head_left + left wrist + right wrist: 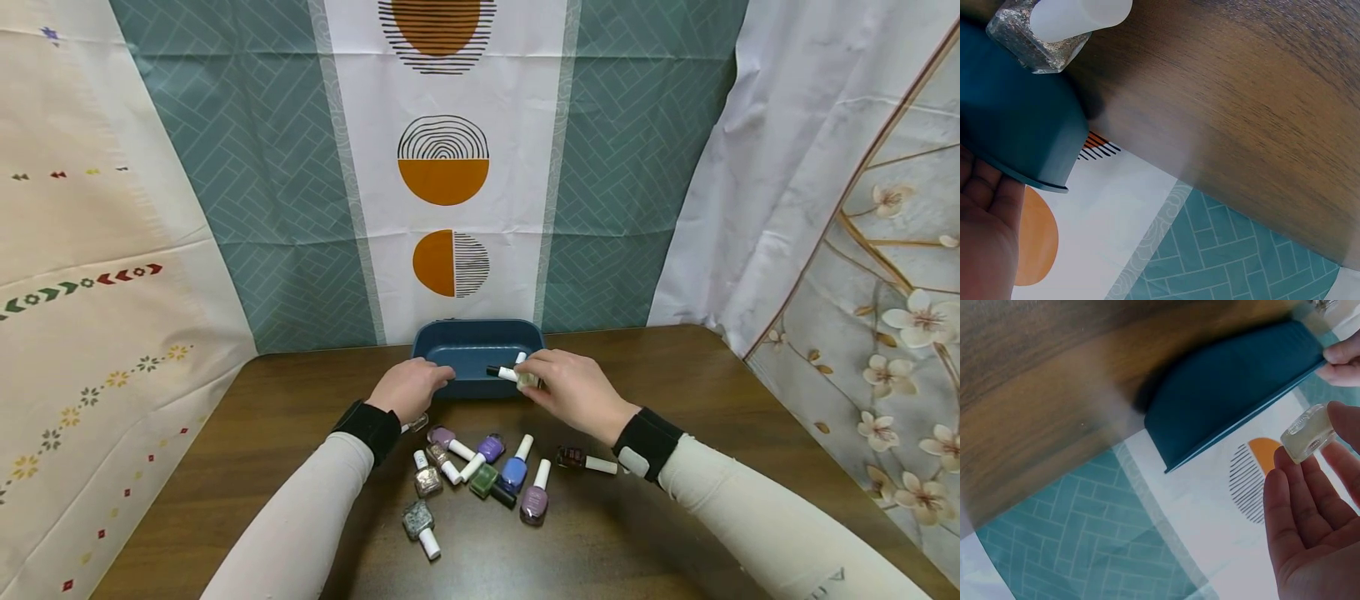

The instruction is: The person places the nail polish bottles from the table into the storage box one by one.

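My right hand (573, 392) is over the right part of a dark blue bin (480, 389), pinching a small pale nail polish bottle (1307, 432) between thumb and fingers. Beside that bottle, a white stick-like piece with a black end (501, 372) and a white cap (521, 358) show over the bin. At the bin's left front, my left hand (411, 388) grips the rim, its fingertips partly hidden behind the wall in the left wrist view. Just below the left hand lies a glittery nail polish bottle (1041, 47) with a white cap.
Several nail polish bottles lie on the wooden table (637, 533) in front of the bin: a green one (483, 481), a blue one (514, 472), a mauve one (534, 505), a grey glitter one (417, 518). A dark one (572, 457) lies below the right hand. Patterned cloth (450, 100) hangs behind.
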Demonstrator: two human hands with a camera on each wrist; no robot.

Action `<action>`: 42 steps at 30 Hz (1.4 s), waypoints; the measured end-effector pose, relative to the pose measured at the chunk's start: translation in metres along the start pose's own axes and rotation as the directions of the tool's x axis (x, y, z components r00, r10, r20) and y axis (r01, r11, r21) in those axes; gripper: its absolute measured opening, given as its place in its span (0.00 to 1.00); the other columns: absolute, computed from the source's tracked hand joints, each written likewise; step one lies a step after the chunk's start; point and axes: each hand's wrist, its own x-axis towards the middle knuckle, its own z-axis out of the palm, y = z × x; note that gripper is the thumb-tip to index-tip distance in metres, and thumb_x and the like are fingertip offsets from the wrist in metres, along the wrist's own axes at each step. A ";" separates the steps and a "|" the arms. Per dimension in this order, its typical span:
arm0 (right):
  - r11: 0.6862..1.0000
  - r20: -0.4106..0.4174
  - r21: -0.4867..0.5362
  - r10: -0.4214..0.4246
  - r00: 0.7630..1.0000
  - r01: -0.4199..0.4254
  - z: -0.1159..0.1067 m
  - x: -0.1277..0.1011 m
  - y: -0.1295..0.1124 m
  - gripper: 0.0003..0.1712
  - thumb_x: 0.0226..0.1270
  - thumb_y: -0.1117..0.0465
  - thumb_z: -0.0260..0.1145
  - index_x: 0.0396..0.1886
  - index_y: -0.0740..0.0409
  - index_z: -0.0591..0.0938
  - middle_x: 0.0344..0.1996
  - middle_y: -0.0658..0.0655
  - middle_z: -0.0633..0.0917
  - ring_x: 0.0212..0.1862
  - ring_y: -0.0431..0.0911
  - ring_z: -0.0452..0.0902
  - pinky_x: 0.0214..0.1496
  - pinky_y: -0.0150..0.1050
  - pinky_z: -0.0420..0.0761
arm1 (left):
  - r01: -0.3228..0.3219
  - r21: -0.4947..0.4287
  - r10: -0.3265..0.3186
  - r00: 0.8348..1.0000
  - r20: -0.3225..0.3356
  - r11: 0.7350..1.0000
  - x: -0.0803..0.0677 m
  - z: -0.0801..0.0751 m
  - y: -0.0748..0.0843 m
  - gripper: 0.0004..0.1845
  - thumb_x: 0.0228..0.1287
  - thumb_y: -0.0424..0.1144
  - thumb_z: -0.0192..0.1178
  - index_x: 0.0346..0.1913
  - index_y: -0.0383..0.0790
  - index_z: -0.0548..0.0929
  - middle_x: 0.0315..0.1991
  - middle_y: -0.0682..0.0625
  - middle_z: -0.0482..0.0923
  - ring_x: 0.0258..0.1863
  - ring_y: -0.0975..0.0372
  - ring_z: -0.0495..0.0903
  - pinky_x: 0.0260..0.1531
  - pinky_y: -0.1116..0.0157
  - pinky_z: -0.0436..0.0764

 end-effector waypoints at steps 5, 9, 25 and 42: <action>0.999 0.018 -0.010 0.037 0.999 -0.037 0.004 0.008 0.008 0.18 0.68 0.60 0.84 0.56 0.56 0.93 0.49 0.55 0.92 0.49 0.49 0.90 0.48 0.48 0.90 | 0.009 -0.004 -0.009 1.000 0.007 1.000 0.001 0.000 0.000 0.13 0.79 0.29 0.66 0.59 0.42 0.91 0.48 0.46 0.92 0.48 0.50 0.89 0.55 0.52 0.88; 0.997 0.036 -0.010 0.074 0.997 -0.073 0.008 0.015 0.013 0.18 0.69 0.60 0.83 0.57 0.57 0.92 0.48 0.55 0.92 0.49 0.49 0.90 0.49 0.49 0.90 | 0.009 0.002 -0.009 1.000 0.006 1.000 0.001 -0.001 0.000 0.13 0.79 0.29 0.66 0.59 0.42 0.91 0.49 0.46 0.92 0.49 0.50 0.89 0.56 0.52 0.87; 0.987 0.104 -0.036 0.159 0.982 -0.156 0.029 0.033 0.028 0.17 0.75 0.60 0.79 0.60 0.57 0.91 0.51 0.56 0.92 0.50 0.51 0.91 0.50 0.50 0.89 | 0.027 -0.009 -0.026 1.000 0.015 1.000 0.000 -0.003 0.005 0.12 0.79 0.30 0.66 0.59 0.41 0.91 0.49 0.46 0.92 0.49 0.50 0.88 0.56 0.51 0.87; 0.973 0.211 -0.080 0.231 0.950 -0.218 0.043 0.050 0.038 0.16 0.75 0.60 0.78 0.59 0.58 0.91 0.50 0.59 0.92 0.51 0.55 0.90 0.55 0.54 0.87 | 0.015 -0.009 -0.015 0.999 0.029 1.000 0.002 -0.002 0.001 0.12 0.80 0.31 0.66 0.60 0.42 0.91 0.49 0.46 0.92 0.49 0.50 0.89 0.56 0.51 0.87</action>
